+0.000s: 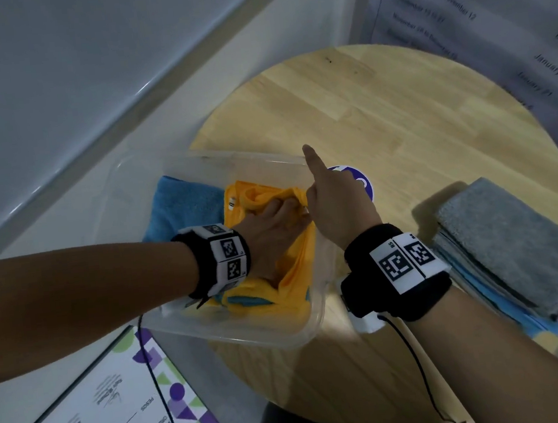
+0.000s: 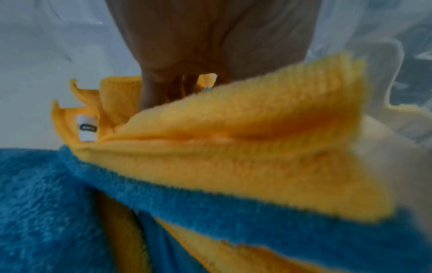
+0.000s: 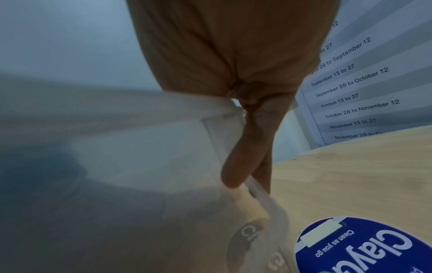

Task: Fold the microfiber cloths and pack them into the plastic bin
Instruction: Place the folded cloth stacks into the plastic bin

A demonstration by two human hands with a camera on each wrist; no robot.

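Observation:
A clear plastic bin (image 1: 266,336) sits at the left edge of a round wooden table (image 1: 398,112). Inside it a blue cloth (image 1: 184,207) lies at the far left, with rumpled yellow cloths (image 1: 298,278) beside it. My left hand (image 1: 281,211) is inside the bin, its fingers (image 2: 149,92) curled down into the folds of the top yellow cloth (image 2: 233,147), which lies over a blue cloth (image 2: 46,203). My right hand (image 1: 324,199) is at the bin's right wall. It pinches the rim (image 3: 259,194) between thumb and finger (image 3: 233,166), the index finger pointing away.
A stack of folded cloths, grey (image 1: 514,238) over blue (image 1: 486,293), rests at the table's right edge. A round blue sticker (image 1: 356,177) lies beside the bin. A printed sheet (image 1: 103,419) lies lower left, and a dated list (image 1: 472,1) hangs on the wall behind.

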